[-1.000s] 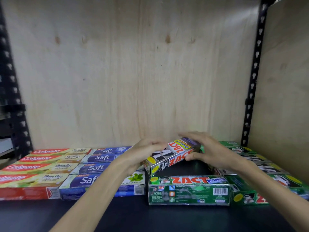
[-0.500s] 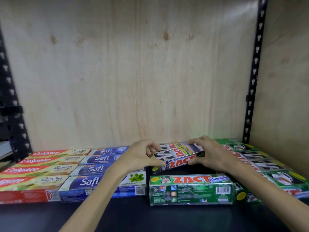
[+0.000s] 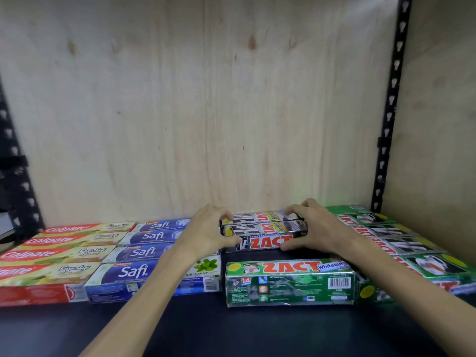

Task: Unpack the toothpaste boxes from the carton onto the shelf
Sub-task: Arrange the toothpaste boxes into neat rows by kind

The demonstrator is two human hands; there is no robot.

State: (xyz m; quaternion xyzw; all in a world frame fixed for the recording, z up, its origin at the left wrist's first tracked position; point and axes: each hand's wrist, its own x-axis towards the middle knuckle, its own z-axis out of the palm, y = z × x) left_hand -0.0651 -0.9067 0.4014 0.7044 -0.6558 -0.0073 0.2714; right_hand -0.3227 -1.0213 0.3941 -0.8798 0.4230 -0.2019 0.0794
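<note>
**A:** What lies nearest you?

**B:** The dark shelf (image 3: 231,328) fills the bottom of the frame. Just beyond its bare front, at lower centre, a green ZACT Whitening box (image 3: 288,283) lies lengthwise. Lower left you have Safi boxes (image 3: 136,253), and Colgate boxes (image 3: 51,256) at the left edge.

**B:** And your hands?

**A:** Above the green box, your left hand (image 3: 206,231) and right hand (image 3: 319,228) curl round the two ends of black ZACT boxes (image 3: 265,229), which rest on the shelf at centre. More ZACT boxes (image 3: 396,235) run along the right. The plywood back panel (image 3: 206,99) fills the top.
</note>
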